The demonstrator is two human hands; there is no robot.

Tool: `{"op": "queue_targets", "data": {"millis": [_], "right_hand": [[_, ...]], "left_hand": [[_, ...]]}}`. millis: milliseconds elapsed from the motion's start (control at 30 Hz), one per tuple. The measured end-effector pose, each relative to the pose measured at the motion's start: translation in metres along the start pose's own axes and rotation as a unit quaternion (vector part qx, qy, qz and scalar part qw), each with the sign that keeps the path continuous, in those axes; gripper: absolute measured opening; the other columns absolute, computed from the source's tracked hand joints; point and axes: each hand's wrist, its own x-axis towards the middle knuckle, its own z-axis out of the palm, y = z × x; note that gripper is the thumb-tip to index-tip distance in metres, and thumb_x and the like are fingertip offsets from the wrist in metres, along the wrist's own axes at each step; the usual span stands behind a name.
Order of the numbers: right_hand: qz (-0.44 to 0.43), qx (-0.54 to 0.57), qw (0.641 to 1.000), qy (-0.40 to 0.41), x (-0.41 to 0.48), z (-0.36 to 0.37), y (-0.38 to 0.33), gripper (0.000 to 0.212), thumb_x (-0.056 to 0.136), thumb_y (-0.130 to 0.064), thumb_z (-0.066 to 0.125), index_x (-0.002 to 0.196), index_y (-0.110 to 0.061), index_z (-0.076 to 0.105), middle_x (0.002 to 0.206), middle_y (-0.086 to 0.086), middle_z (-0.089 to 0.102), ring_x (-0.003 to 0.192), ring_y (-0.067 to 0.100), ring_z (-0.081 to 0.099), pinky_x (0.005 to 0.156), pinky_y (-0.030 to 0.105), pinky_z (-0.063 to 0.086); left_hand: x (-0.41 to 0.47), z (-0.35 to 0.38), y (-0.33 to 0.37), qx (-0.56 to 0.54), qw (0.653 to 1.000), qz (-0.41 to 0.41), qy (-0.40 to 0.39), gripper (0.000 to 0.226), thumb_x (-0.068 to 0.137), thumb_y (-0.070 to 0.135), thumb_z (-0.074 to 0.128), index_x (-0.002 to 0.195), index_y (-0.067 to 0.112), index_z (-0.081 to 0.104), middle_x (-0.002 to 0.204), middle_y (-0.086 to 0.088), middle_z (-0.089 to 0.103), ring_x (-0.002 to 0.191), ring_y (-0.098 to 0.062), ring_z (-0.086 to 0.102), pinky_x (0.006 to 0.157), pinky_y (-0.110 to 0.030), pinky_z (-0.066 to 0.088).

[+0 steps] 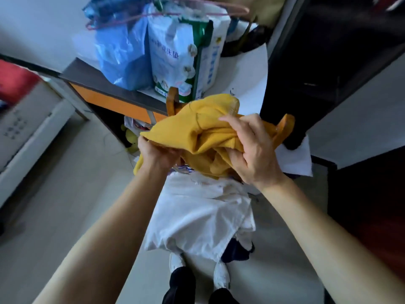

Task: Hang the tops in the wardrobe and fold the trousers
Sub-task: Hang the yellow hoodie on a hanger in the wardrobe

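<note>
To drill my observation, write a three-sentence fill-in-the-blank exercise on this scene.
The top gripped by the left hand and the right hand is ____ in colour.
The plastic bag on the desk is ____ in colour.
The big garment right below the hands is ____ in colour.
Missing words: yellow; blue; white.

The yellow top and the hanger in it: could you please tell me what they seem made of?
Yellow top: soft matte fabric, perhaps cotton knit; it bunches in limp folds. Hanger: smooth orange-brown, rigid curved ends; varnished wood or plastic, unclear.
</note>
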Motion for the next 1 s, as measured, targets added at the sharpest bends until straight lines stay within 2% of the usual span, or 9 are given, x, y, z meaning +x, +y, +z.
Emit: {"op": "queue_targets", "data": {"millis": [67, 167, 267, 400, 567, 667, 767, 867, 1000], "right_hand": [[-0.031, -0.011, 0.999, -0.006, 0.002, -0.029, -0.012, 0.041, 0.098, -0.029, 0.051, 0.13, -0.003, 0.058, 0.105, 0.011, 0.05, 0.095, 0.027, 0.054, 0.089, 0.033, 0.045], [-0.037, -0.06, 0.997, -0.036, -0.008, -0.061, -0.016, 0.045, 0.097, -0.04, 0.056, 0.13, -0.009, 0.055, 0.109, 0.002, 0.048, 0.1, 0.023, 0.052, 0.086, 0.029, 0.043], [0.027, -0.156, 0.971, -0.177, -0.03, -0.073, -0.003, 0.056, 0.08, -0.026, 0.077, 0.13, -0.013, 0.055, 0.115, 0.005, 0.056, 0.109, 0.028, 0.057, 0.079, 0.039, 0.051], [0.154, -0.134, 0.919, -0.337, -0.052, -0.061, -0.003, 0.064, 0.09, -0.047, 0.065, 0.146, -0.029, 0.038, 0.138, -0.003, 0.053, 0.125, 0.023, 0.054, 0.091, 0.037, 0.05], [0.177, -0.106, 0.865, -0.457, -0.061, -0.033, -0.014, 0.031, 0.092, -0.027, 0.061, 0.122, -0.033, 0.057, 0.125, -0.002, 0.063, 0.11, 0.027, 0.062, 0.088, 0.044, 0.054], [0.186, -0.094, 0.882, -0.422, -0.053, -0.026, -0.023, 0.039, 0.099, -0.015, 0.052, 0.133, -0.034, 0.054, 0.133, -0.003, 0.057, 0.117, 0.022, 0.058, 0.093, 0.037, 0.051], [0.271, 0.144, 0.91, -0.279, -0.02, -0.038, -0.059, 0.024, 0.103, -0.044, 0.041, 0.12, -0.057, 0.053, 0.122, -0.021, 0.059, 0.113, 0.007, 0.057, 0.092, 0.028, 0.045], [0.319, 0.362, 0.861, -0.16, 0.017, -0.05, -0.092, 0.038, 0.086, -0.08, 0.04, 0.118, -0.065, 0.055, 0.125, -0.017, 0.065, 0.115, 0.006, 0.061, 0.095, 0.034, 0.048], [0.32, 0.482, 0.785, -0.223, 0.033, -0.048, -0.116, 0.064, 0.072, -0.086, 0.057, 0.126, -0.052, 0.059, 0.127, -0.013, 0.068, 0.114, 0.012, 0.065, 0.098, 0.041, 0.051]], "left_hand": [[-0.033, 0.029, 0.016, 0.005, 0.999, 0.044, -0.007, 0.052, 0.087, 0.057, 0.046, 0.09, 0.019, 0.081, 0.103, -0.009, 0.076, 0.095, -0.033, 0.071, 0.093, -0.053, 0.05], [-0.084, 0.057, 0.041, 0.015, 0.996, 0.086, 0.01, 0.048, 0.081, 0.055, 0.059, 0.112, 0.023, 0.075, 0.11, -0.009, 0.074, 0.101, -0.033, 0.068, 0.088, -0.052, 0.052], [-0.133, 0.071, 0.06, 0.043, 0.994, 0.101, -0.03, 0.048, 0.079, 0.043, 0.063, 0.119, 0.017, 0.069, 0.114, -0.014, 0.072, 0.104, -0.036, 0.068, 0.088, -0.051, 0.054], [-0.182, 0.069, 0.055, 0.154, 0.977, 0.106, -0.105, 0.049, 0.082, 0.03, 0.057, 0.127, 0.012, 0.063, 0.121, -0.018, 0.068, 0.108, -0.037, 0.067, 0.089, -0.052, 0.055], [-0.222, 0.067, 0.069, 0.168, 0.955, 0.151, -0.191, 0.068, 0.078, 0.039, 0.067, 0.139, 0.011, 0.055, 0.131, -0.019, 0.062, 0.118, -0.038, 0.061, 0.095, -0.054, 0.05], [-0.243, 0.062, 0.078, 0.183, 0.938, 0.169, -0.243, 0.061, 0.082, 0.043, 0.073, 0.13, 0.008, 0.06, 0.122, -0.022, 0.067, 0.11, -0.038, 0.066, 0.087, -0.053, 0.054], [-0.261, 0.049, 0.087, 0.26, 0.921, 0.186, -0.224, 0.049, 0.08, 0.031, 0.078, 0.118, 0.003, 0.069, 0.114, -0.022, 0.07, 0.102, -0.035, 0.07, 0.081, -0.047, 0.057], [-0.273, 0.032, 0.091, 0.386, 0.87, 0.238, -0.192, 0.06, 0.068, 0.018, 0.088, 0.121, 0.004, 0.066, 0.115, -0.023, 0.069, 0.098, -0.035, 0.071, 0.077, -0.042, 0.059], [-0.287, 0.016, 0.088, 0.563, 0.758, 0.271, -0.188, 0.076, 0.062, 0.006, 0.091, 0.128, 0.026, 0.059, 0.115, -0.007, 0.071, 0.104, -0.025, 0.069, 0.084, -0.042, 0.058]]}}
